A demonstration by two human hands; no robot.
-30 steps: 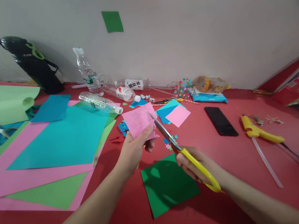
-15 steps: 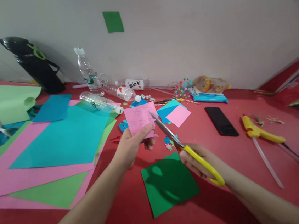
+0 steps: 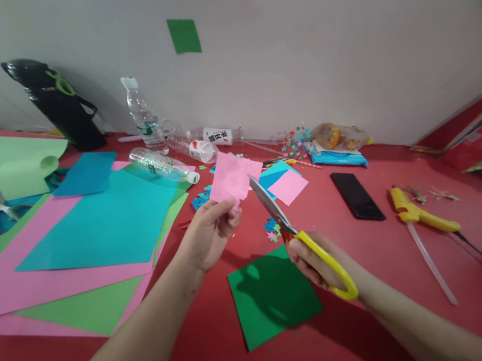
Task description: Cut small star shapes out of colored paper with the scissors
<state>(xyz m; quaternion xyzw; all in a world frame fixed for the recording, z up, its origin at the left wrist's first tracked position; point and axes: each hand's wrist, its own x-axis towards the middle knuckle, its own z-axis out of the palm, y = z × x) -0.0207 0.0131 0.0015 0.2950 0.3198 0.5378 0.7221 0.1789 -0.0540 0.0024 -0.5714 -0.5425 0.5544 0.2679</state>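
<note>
Between thumb and fingers, my left hand [image 3: 212, 232] pinches a small pink sheet of paper [image 3: 235, 176] by its lower edge, held up above the table. My right hand [image 3: 312, 259] grips scissors [image 3: 324, 260] with yellow handles, their blades pointing up and left. The blade tips meet the right edge of the pink paper; whether they touch it I cannot tell. Below the hands lies a green square of paper [image 3: 274, 297] with their shadow on it. Small paper stars [image 3: 272, 229] in blue, green and pink lie just beyond it.
Large coloured sheets [image 3: 100, 230] cover the left side. Plastic bottles [image 3: 159, 163] and a black flask [image 3: 61, 107] stand or lie by the wall. To the right are a black phone [image 3: 357, 196], a yellow glue gun [image 3: 423, 213] and a snack packet [image 3: 342, 155].
The pink paper has turned and shifted slightly right in my left hand, and its drawn star outlines no longer show clearly. The scissors have moved slightly with my right hand.
</note>
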